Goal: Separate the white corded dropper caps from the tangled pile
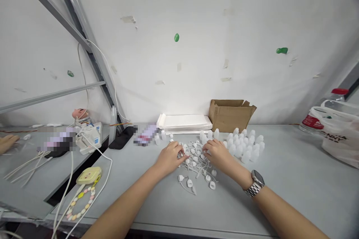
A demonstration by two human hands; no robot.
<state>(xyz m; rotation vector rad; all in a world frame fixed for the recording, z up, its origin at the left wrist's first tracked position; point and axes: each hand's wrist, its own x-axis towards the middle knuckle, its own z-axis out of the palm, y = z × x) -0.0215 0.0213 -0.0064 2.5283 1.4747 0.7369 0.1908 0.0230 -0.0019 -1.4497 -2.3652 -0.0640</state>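
Note:
Both hands reach into a loose pile of small white caps with thin straps [195, 158] on the grey table. My left hand [170, 157] is at the pile's left side, thumb and fingers curled close together; anything between the fingertips is too small to name. At the right side of the pile, my right hand [217, 152] has its fingers bent in, and what they hold, if anything, cannot be made out. Several small translucent white bottles [244, 145] stand upright just right of that hand. A few strapped caps [189, 183] lie nearer the front edge.
Behind the pile are a stack of white sheets [185, 122] and an open cardboard box [231, 117]. A plastic bag [340, 134] sits far right. Phones, cables, a yellow device [89, 175] and a beaded loop lie left. Another person's hand [8, 143] shows at far left.

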